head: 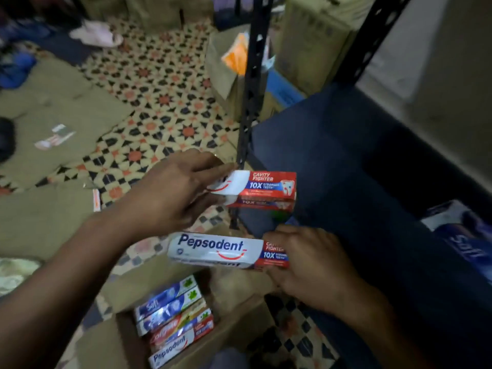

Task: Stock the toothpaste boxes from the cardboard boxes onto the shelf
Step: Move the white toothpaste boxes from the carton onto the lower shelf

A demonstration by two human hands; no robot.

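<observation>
Left hand: the left hand (pixel 173 190) grasps the white end of the upper toothpaste box (pixel 266 189), fingers on top and thumb underneath.
Upper toothpaste box: held in the air, its red end pointing at the shelf (pixel 346 155) and reaching just over the shelf's front corner, beside the post (pixel 250 89).
Right hand: the right hand (pixel 311 262) is curled round the red end of the lower toothpaste box (pixel 218 250).
Lower toothpaste box: white and red, held roughly level in the air, above the cardboard box (pixel 106 342) and near the shelf's front edge.
Cardboard box: open on the floor at the bottom of the view, with packed toothpaste boxes (pixel 173 315) lying side by side inside, blue ones at the far end and red and white ones nearer.
Shelf: a dark blue board, dim, carried by a black post with holes along it.
On the shelf: a blue box (pixel 463 235) at the right edge of the view, blurred; its lettering seems to match the blue packs in the cardboard box.
Floor: the floor (pixel 159 83) has patterned tiles in cream, black and orange.
On the floor: flattened cardboard (pixel 53 107) spreads over the left side, with a small paper lying on it.
Room: brown cartons (pixel 311 43) stand behind the post; a pale wall (pixel 439 49) runs behind the shelf.
</observation>
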